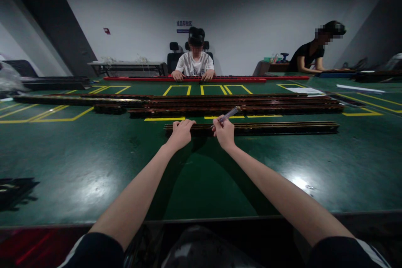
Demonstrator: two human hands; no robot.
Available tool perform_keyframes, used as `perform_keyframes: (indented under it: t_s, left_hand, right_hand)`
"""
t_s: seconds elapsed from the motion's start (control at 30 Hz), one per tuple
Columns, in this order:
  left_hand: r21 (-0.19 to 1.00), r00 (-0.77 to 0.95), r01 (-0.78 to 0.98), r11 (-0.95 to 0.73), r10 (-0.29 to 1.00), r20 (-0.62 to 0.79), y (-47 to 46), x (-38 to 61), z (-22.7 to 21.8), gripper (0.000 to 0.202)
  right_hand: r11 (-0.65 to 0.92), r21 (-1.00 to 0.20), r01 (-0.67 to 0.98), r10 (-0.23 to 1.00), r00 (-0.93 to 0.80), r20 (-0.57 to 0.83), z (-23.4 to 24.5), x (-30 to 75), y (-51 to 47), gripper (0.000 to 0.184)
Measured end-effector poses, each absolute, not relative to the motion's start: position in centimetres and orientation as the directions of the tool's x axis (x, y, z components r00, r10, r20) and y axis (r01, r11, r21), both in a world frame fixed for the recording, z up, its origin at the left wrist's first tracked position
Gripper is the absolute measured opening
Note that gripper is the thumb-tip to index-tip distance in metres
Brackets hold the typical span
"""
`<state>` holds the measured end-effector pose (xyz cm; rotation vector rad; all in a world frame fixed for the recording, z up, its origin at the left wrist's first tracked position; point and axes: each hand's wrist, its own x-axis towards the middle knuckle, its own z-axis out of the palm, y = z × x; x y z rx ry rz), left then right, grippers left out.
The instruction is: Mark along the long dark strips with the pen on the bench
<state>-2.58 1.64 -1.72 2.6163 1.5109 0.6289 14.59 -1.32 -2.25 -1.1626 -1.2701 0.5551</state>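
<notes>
Long dark strips (282, 128) with thin gold-coloured lines lie side by side on the green table, crosswise in front of me. My left hand (181, 135) is over their left part, its fingers bent and closed on the strips. In my right hand (225, 132) is a pen (231, 113) with a clear, purplish barrel, pinched between thumb and fingers. Its back end leans up to the right, and its tip points down at the strips. Whether the tip touches them I cannot tell.
Behind lies a wider stack of dark reddish strips (238, 104). A dark part (15, 191) is at the left edge. Across the green table (207, 188) a person in white (195, 65) handles a red strip (141, 78). Another person (309, 56) works at far right.
</notes>
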Motion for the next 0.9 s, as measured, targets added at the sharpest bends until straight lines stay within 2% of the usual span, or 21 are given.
perform_keyframes:
  t_s: [0.4, 0.9]
  left_hand:
    - [0.279, 0.438, 0.811, -0.515, 0.849, 0.295, 1.26, -2.55, -1.38, 0.05]
    - [0.279, 0.445, 0.806, -0.521, 0.846, 0.295, 1.43, -2.65, -1.53, 0.043]
  right_hand:
    - [0.43, -0.874, 0.224, 0.827, 0.29, 0.481, -2.57, 14.55, -1.09, 0.034]
    - [0.426, -0.876, 0.224, 0.826, 0.299, 0.478, -2.56, 14.51, -1.1, 0.034]
